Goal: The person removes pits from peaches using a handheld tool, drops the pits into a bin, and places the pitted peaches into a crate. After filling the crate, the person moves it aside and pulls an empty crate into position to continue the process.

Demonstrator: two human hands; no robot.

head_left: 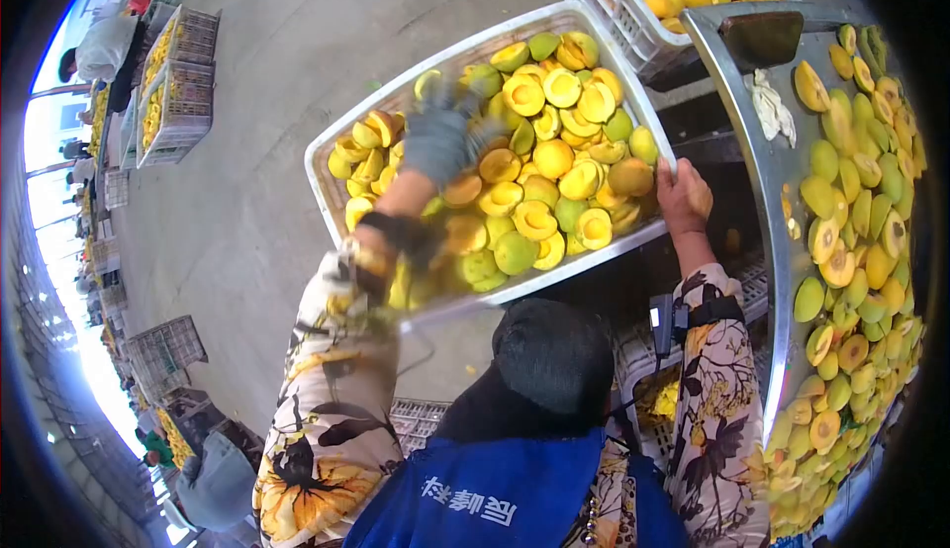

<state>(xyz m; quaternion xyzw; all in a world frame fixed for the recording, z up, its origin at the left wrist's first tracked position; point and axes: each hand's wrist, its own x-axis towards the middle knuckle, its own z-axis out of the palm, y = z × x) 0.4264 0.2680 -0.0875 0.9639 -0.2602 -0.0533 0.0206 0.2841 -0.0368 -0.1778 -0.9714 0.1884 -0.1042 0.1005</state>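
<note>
A white plastic crate (475, 303) full of halved yellow-green fruit (534, 220), which look like peaches or apricots, stands tilted in front of me. My left hand (445, 137), in a grey glove, is over the fruit at the crate's left half. Motion smears its fingers, so I cannot see whether they hold any. At the crate's right edge, my bare right hand (685, 197) has its fingers on the rim and grips it. Some halves show hollow centres; others lie skin side up.
At right, a metal-edged table (767, 241) carries many fruit halves (841, 251) and a white cloth (772, 108). Another full crate (633, 29) stands at the upper right. Stacked crates (183, 93) and other people (104, 48) are at left on the concrete floor (267, 152).
</note>
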